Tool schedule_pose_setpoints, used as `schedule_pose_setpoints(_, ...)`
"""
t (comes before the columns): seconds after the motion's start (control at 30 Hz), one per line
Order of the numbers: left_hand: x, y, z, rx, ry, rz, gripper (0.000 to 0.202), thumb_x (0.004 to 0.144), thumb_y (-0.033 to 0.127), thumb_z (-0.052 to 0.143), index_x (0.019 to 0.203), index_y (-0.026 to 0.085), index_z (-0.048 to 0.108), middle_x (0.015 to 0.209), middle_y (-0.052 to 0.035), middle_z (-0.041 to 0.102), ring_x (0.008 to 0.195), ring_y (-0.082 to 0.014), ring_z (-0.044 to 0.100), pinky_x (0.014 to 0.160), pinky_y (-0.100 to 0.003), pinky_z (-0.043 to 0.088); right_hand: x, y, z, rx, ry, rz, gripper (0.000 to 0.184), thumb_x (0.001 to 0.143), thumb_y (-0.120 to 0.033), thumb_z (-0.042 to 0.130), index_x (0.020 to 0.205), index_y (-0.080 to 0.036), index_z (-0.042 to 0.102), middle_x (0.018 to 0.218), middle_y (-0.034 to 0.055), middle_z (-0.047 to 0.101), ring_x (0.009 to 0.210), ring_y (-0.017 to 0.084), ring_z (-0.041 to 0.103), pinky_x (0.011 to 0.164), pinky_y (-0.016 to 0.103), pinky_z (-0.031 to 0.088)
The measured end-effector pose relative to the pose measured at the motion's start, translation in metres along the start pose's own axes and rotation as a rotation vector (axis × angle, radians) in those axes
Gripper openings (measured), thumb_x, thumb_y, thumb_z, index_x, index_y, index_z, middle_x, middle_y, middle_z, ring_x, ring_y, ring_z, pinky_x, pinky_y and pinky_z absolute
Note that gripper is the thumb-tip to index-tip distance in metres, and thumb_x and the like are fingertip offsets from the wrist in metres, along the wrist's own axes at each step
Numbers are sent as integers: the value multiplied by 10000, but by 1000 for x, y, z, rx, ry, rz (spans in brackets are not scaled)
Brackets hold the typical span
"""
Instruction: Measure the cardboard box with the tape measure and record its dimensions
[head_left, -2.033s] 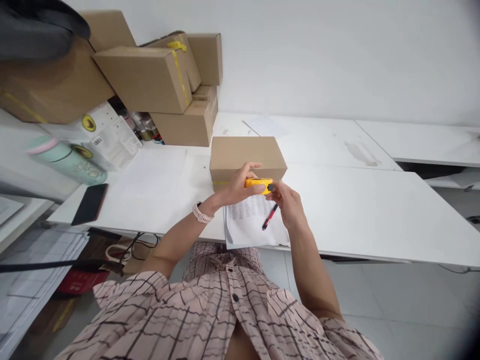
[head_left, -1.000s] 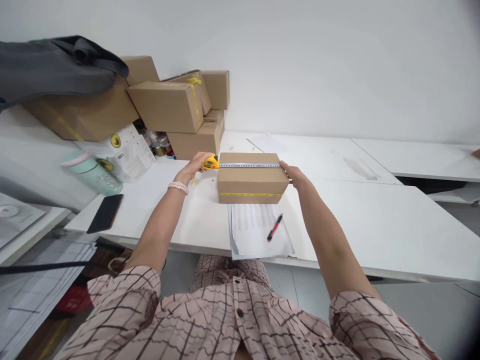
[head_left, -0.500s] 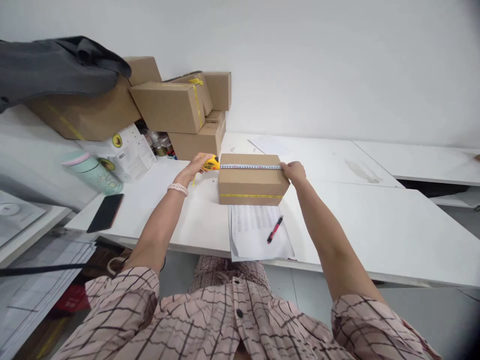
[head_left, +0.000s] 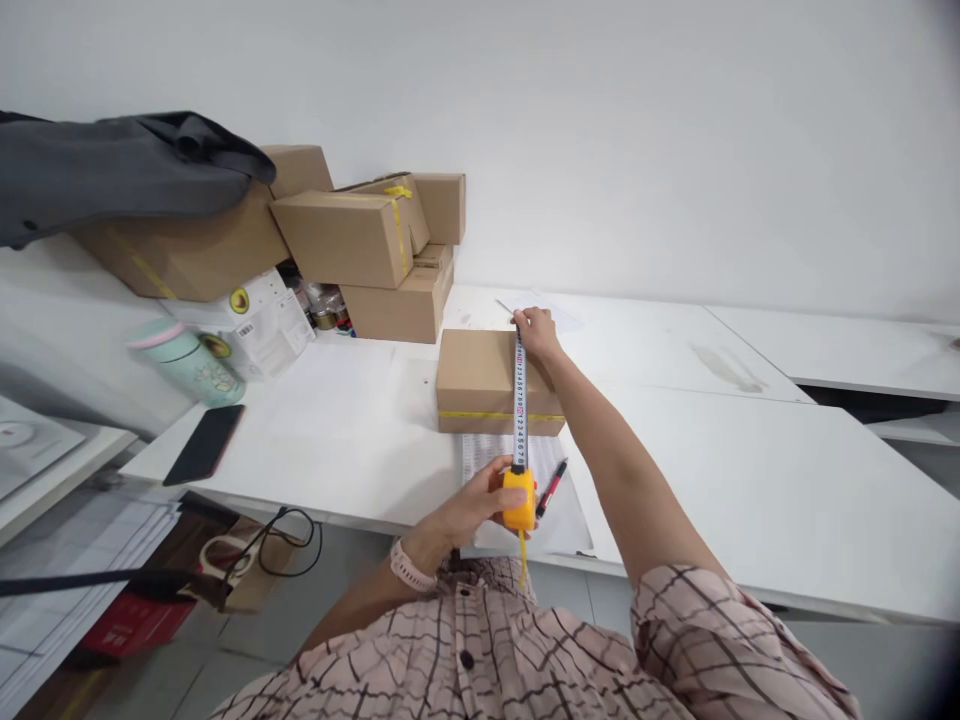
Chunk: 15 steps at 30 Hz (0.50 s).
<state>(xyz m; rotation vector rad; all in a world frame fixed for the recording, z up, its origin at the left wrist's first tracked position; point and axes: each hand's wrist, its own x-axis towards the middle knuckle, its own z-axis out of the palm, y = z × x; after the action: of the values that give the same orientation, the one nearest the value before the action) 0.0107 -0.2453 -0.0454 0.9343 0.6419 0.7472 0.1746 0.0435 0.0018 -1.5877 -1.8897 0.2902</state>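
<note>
A small cardboard box (head_left: 480, 375) with a yellow strap sits on the white table (head_left: 750, 470). My left hand (head_left: 472, 510) grips a yellow tape measure (head_left: 519, 500) in front of the box, above a printed sheet (head_left: 487, 465). Its white blade (head_left: 519, 400) runs front to back over the box top. My right hand (head_left: 534, 332) pinches the blade's end at the box's far edge. A red pen (head_left: 551, 487) lies on the sheet beside the tape case.
Stacked cardboard boxes (head_left: 360, 240) stand at the back left with a dark cloth (head_left: 120, 175) draped over one. A mint bottle (head_left: 184, 362), a white carton (head_left: 259, 320) and a black phone (head_left: 204, 443) lie on the left. Cables (head_left: 289, 535) hang below the table edge.
The tape lay left to right across the box top. Now it runs front to back: my left hand brought the case toward me, and my right hand moved to the box's far edge.
</note>
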Motion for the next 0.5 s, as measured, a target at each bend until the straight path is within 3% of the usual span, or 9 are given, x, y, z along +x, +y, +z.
schedule_pose_setpoints(0.17,12,20,2,-129,0,28,621,763,571,794,1157,182,512,994,-81,676,747,-249,747,657,-367,594,3,0,2,-40,-134,177,437,1010,-483,378,876,-212,694,1044,146,744,1117,322,612,1034,455,414)
schedule_pose_setpoints(0.5,11,12,20,-152,80,12,584,775,564,765,1143,173,533,962,-71,679,774,-250,757,675,-363,618,-10,-15,-12,-87,-188,169,417,1000,-480,401,719,-231,582,828,105,743,1001,315,677,1058,453,378)
